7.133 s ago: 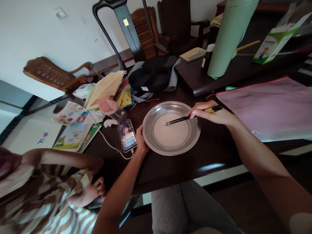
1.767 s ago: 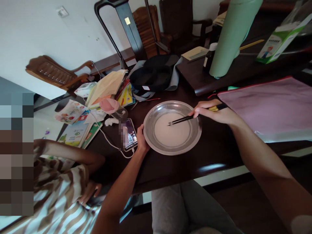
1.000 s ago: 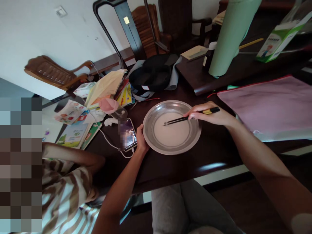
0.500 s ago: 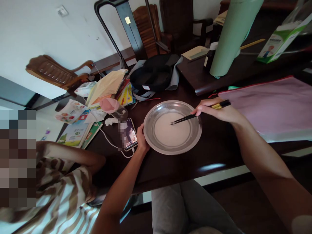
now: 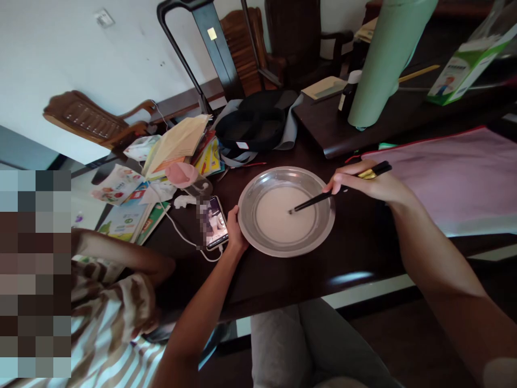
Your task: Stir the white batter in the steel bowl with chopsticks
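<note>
A round metal bowl (image 5: 246, 231) stands on the dark table in front of me, holding a pale, milky liquid (image 5: 278, 221). Its left rim is gripped by my left hand (image 5: 237, 230), thumb up along the side and the other fingers hidden beneath or behind it. Black chopsticks (image 5: 313, 201) with gold-coloured bands are held closed in my right hand (image 5: 359, 182), over the bowl's right rim. Their tips dip into the liquid near its middle.
Left of the bowl lies a charging phone (image 5: 216, 222), with a pink-lidded cup (image 5: 188, 177) behind it. Books and papers (image 5: 177, 143) pile up further back, beside a black case (image 5: 254, 124). A green cylinder (image 5: 390, 64) stands back right. Another person's arm (image 5: 121, 253) rests at left.
My right hand has shifted slightly right and towards me, and the chopstick tips have moved the same way through the liquid. My left hand and the bowl stay put.
</note>
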Demonstrator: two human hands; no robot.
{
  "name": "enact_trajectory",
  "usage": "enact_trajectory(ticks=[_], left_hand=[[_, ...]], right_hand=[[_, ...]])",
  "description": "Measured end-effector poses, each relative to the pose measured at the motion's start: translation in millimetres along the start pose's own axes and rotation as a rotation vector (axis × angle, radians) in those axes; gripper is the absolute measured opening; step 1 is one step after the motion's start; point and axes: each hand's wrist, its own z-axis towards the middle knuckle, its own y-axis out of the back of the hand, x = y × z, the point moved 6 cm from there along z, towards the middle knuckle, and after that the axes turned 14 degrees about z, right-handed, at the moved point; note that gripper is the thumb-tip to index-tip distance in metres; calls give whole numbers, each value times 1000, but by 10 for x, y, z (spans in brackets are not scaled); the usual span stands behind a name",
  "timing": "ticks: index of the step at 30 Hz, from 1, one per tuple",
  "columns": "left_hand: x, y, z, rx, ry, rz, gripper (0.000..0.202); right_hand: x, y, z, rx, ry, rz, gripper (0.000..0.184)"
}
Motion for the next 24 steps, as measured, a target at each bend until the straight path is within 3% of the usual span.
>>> enact_trajectory(ticks=[5,10,12,18,20,24], left_hand=[[-9,23,29,-3,-45,-13,24],[18,20,48,14,-33,-6,23],[20,16,44,16,-30,-1,24],[3,17,44,20,-55,8,26],[6,21,52,23,-59,5,27],[28,32,51,6,-23,8,26]], right_hand=[[3,-246,36,185,39,16,33],[30,-55,26,-22,46,-17,37],[33,11,-3,-39,2,23,41],[14,-274,28,217,21,52,34],[3,-255,51,161,57,-3,31],[1,-26,22,-19,39,2,36]])
